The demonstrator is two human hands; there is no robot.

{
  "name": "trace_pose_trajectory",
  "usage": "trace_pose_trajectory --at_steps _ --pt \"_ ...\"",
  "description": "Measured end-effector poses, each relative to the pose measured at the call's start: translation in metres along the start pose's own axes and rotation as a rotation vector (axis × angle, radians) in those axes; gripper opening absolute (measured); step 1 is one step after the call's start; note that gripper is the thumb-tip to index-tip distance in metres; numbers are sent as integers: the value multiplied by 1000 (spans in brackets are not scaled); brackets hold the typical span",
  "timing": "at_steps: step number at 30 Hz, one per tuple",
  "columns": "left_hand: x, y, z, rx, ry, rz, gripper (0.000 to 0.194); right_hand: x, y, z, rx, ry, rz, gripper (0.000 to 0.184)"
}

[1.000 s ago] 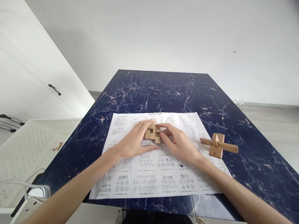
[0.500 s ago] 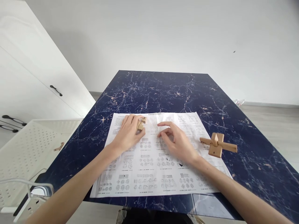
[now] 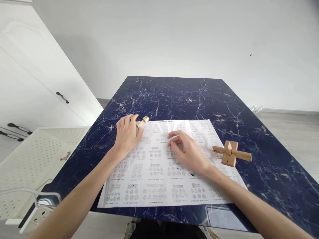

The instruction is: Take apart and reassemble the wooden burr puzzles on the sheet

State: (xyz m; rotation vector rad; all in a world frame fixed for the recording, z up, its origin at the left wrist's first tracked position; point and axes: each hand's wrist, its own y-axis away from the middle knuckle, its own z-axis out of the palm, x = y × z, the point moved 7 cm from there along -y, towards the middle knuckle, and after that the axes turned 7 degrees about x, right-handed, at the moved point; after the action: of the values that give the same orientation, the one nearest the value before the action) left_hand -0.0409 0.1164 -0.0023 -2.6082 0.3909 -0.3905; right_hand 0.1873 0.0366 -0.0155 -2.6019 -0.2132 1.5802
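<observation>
My left hand (image 3: 127,132) is wrapped over a notched wooden puzzle piece (image 3: 146,119) near the sheet's far left edge. One end of the piece, with a dark mark on it, sticks out past the thumb side; the rest is hidden by the fingers. My right hand (image 3: 186,149) rests on the printed instruction sheet (image 3: 161,156), fingers loosely bent and apart, holding nothing. To its right, partly over the sheet's right side, lies an assembled wooden cross-shaped puzzle (image 3: 229,153) made of interlocked pieces.
The dark blue marbled table (image 3: 169,96) carries the sheet. At the left stands a white perforated basket (image 3: 37,156), with another small wooden piece (image 3: 65,156) in it. A white cabinet (image 3: 37,83) with black handles is further left.
My left hand has moved left and slightly away from me with the wooden puzzle piece, toward the sheet's far edge. My right hand and the assembled cross have stayed in place.
</observation>
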Motion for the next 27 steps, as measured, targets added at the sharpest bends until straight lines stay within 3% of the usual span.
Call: trace_pose_trajectory --at_steps 5,10,17,23,27 --pt "-1 -12 8 -83 114 73 65 1 -1 2 -7 -29 -8 17" --pt "-3 -18 13 -167 181 131 50 0 -1 2 -14 -29 -23 16" --pt "5 -16 1 -87 255 140 19 0 -1 2 -12 -9 -51 15" --pt "6 -14 -2 -23 273 136 26 2 0 4 -38 -3 -56 16" --pt "-4 -14 -1 33 188 23 30 1 0 4 -45 -2 -65 16"
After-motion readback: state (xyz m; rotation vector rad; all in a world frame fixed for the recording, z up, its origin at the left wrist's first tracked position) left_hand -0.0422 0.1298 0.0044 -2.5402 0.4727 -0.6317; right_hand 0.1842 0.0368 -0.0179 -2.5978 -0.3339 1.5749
